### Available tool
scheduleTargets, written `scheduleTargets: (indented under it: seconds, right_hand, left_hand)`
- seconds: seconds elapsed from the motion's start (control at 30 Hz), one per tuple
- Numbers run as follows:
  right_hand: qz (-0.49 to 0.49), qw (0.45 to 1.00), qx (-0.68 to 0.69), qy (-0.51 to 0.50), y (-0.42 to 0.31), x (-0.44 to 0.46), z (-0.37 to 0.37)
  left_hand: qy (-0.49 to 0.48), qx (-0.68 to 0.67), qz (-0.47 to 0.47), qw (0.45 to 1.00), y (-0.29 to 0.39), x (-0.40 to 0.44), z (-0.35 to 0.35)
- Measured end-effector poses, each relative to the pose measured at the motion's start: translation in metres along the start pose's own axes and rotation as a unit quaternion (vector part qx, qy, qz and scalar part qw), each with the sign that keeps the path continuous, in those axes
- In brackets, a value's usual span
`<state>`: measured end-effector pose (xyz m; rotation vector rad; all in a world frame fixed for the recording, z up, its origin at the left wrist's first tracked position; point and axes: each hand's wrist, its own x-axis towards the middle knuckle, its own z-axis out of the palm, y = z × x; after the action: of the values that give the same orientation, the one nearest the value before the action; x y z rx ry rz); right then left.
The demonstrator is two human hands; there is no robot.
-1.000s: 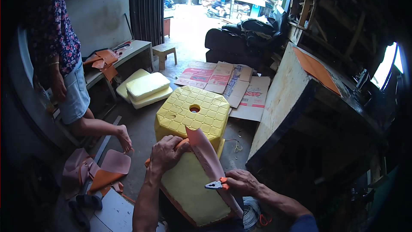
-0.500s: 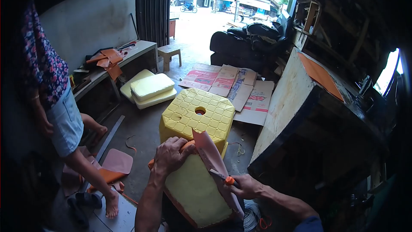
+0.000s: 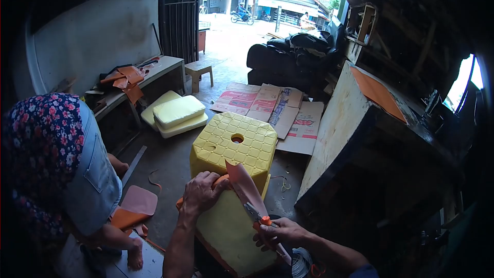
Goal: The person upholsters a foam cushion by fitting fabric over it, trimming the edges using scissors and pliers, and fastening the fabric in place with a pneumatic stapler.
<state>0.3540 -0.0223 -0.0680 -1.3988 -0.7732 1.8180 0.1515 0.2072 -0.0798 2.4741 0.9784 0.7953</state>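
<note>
A foam pad [image 3: 234,231] with orange cover material round its edge lies tilted before me, its top end against a yellow plastic stool [image 3: 234,141]. My left hand [image 3: 202,191] is closed over the pad's upper left corner, gripping the orange cover. Along the pad's right side stands a flap of the cover, its pinkish underside [image 3: 245,185] showing. In my right hand [image 3: 280,232] are pliers with orange handles [image 3: 264,221], their metal jaws pointing up and left at the flap.
At the left a person [image 3: 92,175] in a floral top bends low near orange scraps [image 3: 128,218]. Foam blocks [image 3: 179,111], flattened cardboard [image 3: 303,123] and a bench [image 3: 164,67] lie beyond. A large pale panel [image 3: 334,134] leans at the right.
The pliers have moved up the flap and now point up and left, with my right hand turned. My left hand keeps its hold. The person at the left has stepped closer and bent down.
</note>
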Motion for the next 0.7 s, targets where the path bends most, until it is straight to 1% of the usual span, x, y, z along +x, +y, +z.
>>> scheduleTargets:
  seconds: [0.03,0.07,0.1,0.17,0.3,0.33,0.37,0.4,0.43,0.47,0.5,0.53,0.57,0.63,0.67,0.7]
  right_hand:
    - [0.025,0.999,0.041,-0.007,0.006,0.007,-0.002]
    - [0.039,0.999,0.02,-0.003,0.015,0.017,-0.012]
    - [0.039,0.999,0.018,-0.005,0.013,0.016,-0.008]
    - [0.008,0.993,0.115,0.019,0.01,0.009,0.0]
    - [0.006,0.993,0.113,0.015,0.016,0.011,-0.017]
    - [0.014,0.999,-0.039,0.023,0.011,0.01,-0.022]
    - [0.02,0.981,-0.19,0.032,0.005,0.009,-0.025]
    - [-0.09,0.904,-0.4,0.118,-0.005,-0.001,-0.009]
    - [-0.091,0.904,-0.4,0.123,0.003,0.0,-0.008]
    - [-0.171,0.843,-0.473,0.19,0.018,0.003,-0.009]
    - [-0.247,0.766,-0.537,0.253,0.024,0.003,-0.007]
    - [-0.228,0.728,-0.58,0.286,0.025,-0.001,-0.003]
    - [-0.227,0.727,-0.581,0.287,0.027,0.0,-0.006]
    - [-0.336,0.624,-0.644,0.289,0.029,-0.001,-0.017]
    - [-0.407,0.586,-0.649,0.265,0.03,-0.006,-0.02]
    - [-0.408,0.586,-0.647,0.266,0.029,-0.011,-0.016]
  left_hand:
    - [0.007,-0.004,0.013,1.0,-0.001,-0.001,0.001]
    - [0.015,-0.008,0.024,1.0,-0.003,0.0,0.0]
    - [0.016,-0.006,0.023,1.0,-0.004,0.001,-0.002]
    - [0.008,-0.014,0.046,0.999,-0.002,0.002,-0.005]
    - [0.009,-0.028,0.06,0.998,0.004,0.002,-0.009]
    - [0.018,-0.032,0.066,0.997,0.006,0.001,-0.009]
    - [0.027,-0.036,0.074,0.996,0.007,0.0,-0.009]
    - [0.027,-0.036,0.078,0.996,0.009,0.001,-0.01]
    - [0.023,-0.029,0.08,0.996,0.012,0.0,-0.011]
    - [0.018,-0.022,0.082,0.996,0.015,-0.001,-0.012]
    - [0.018,-0.024,0.086,0.996,0.017,-0.001,-0.013]
    - [0.024,-0.016,0.097,0.995,0.019,-0.002,-0.014]
    - [0.03,-0.008,0.107,0.994,0.021,-0.002,-0.014]
    - [0.034,-0.028,0.101,0.994,0.018,0.0,-0.008]
    - [0.036,-0.045,0.1,0.993,0.017,0.001,-0.008]
    - [0.035,-0.043,0.101,0.993,0.019,0.0,-0.009]
